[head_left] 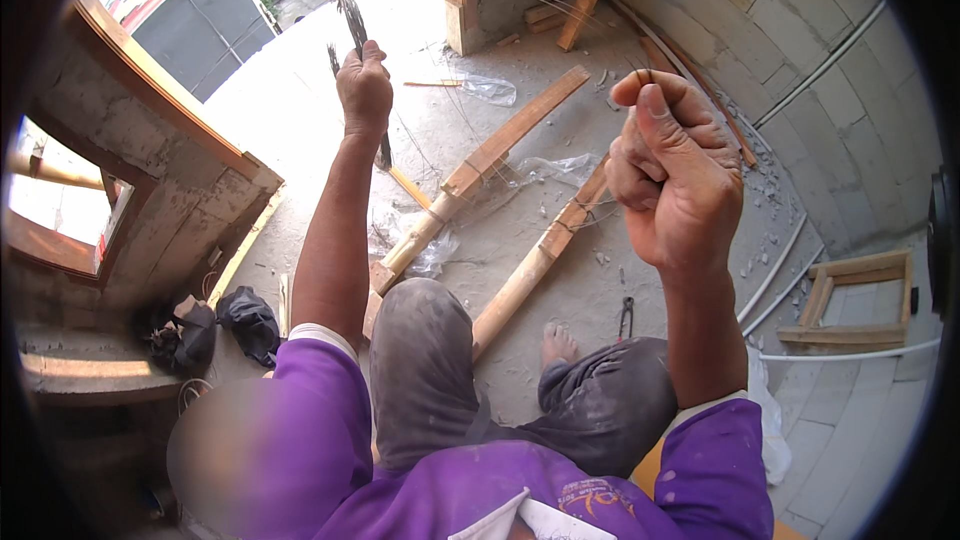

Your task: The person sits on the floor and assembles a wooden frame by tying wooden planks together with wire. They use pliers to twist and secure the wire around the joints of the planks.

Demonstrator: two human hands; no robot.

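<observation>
My left hand [366, 92] is raised, its fingers closed round a bundle of thin dark wire [354, 24]. Frayed ends stick out above the fist, and the lower end shows below the wrist. To the right, my right hand [682, 165] is held up with thumb and forefinger pinched together. A fine strand of wire [560, 2] arcs toward its fingertips and seems to be held there; the grip itself is too small to see clearly. Below my hands, two wooden pieces [520, 130], each a plank joined to a round pole [515, 285], lie slantwise on the floor.
Pliers or pincers [626, 318] lie near my bare foot [559, 344]. Clear plastic sheeting [550, 170] and rubble litter the concrete floor. A small wooden frame [850, 300] and white pipes [775, 280] are by the right block wall. Black bags [250, 324] sit at left.
</observation>
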